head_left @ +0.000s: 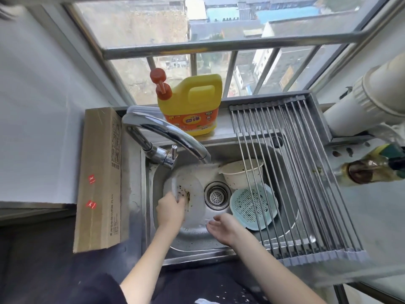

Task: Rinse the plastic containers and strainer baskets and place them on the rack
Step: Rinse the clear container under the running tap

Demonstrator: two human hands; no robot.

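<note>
Clear plastic container (197, 194): lies in the stainless steel sink (219, 251) at centre frame, left of the drain strainer (217, 195). It is tilted, its opening facing right and toward the viewer; its long axis runs from the faucet spout at upper right down to the lower centre of the basin. Translucent and white-looking, with dark specks and a brownish smear inside near the left rim.

Left hand (170, 210): fingers curled over the container's left rim, gripping it.

Right hand (223, 229): fingers loosely spread, open, at the container's lower right edge; actual contact cannot be told.

White strainer basket (241, 173): tipped in the basin right of the spout, opening facing upper left, dark specks on its wall, partly under the rack.

Light blue strainer basket (252, 205): lies just below the white one, slotted bottom facing up, its right part under the rack bars.

Roll-up drying rack (306, 183): parallel steel rods spanning the right half of the sink, running from upper centre to lower right of the frame.

Faucet (166, 132): chrome, arching from the left toward the container.

Detergent bottle (192, 104): yellow, red pump, on the ledge behind the sink.

Cardboard box (100, 178): stands along the sink's left edge.
</note>
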